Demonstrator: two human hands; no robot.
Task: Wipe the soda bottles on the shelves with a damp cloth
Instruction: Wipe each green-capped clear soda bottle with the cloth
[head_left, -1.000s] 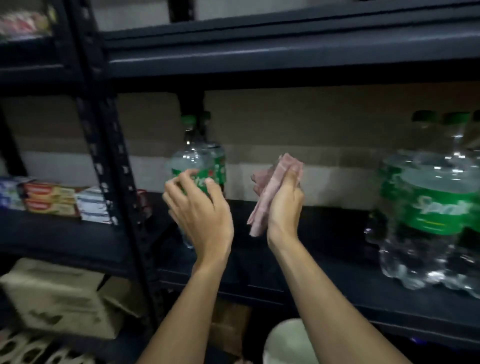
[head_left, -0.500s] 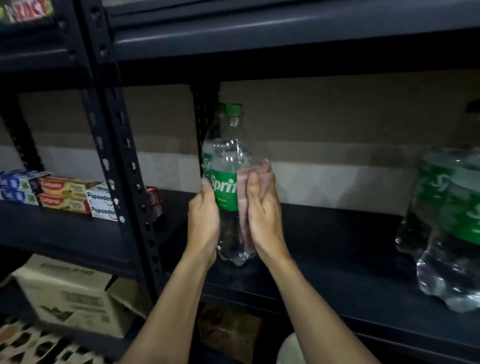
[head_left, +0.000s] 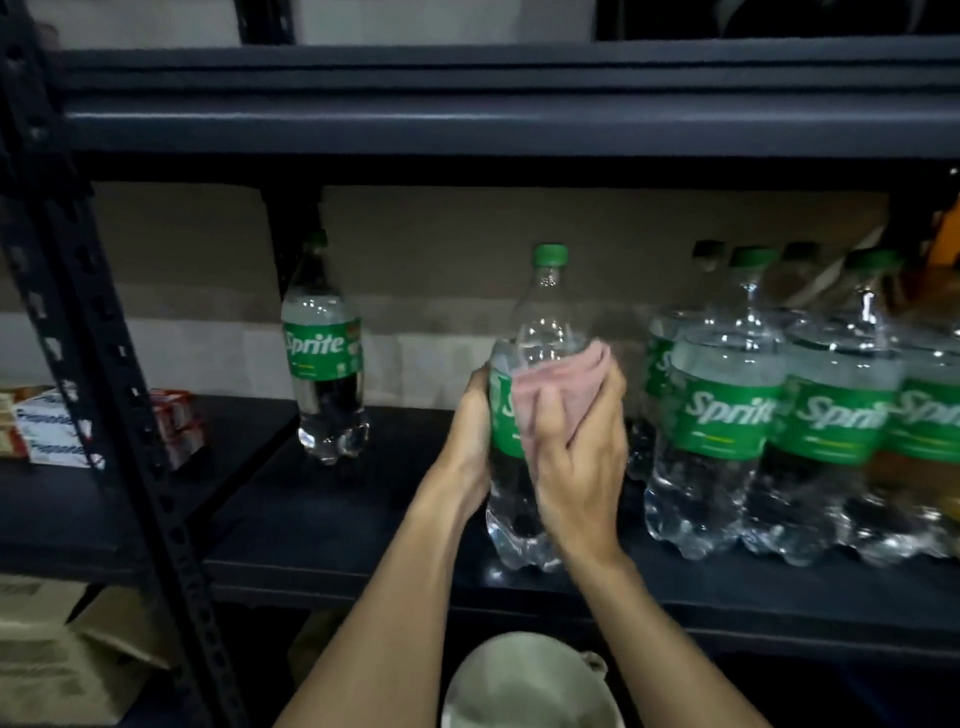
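Shifted right, away from its twin: clear green-capped Sprite bottle upright, left hand gripping its side, right hand holding pink cloth on its shoulder.

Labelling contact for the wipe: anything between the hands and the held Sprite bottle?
Only the pink cloth, which the right hand presses against the bottle at its label. The left hand grips the bottle directly, with nothing visible between.
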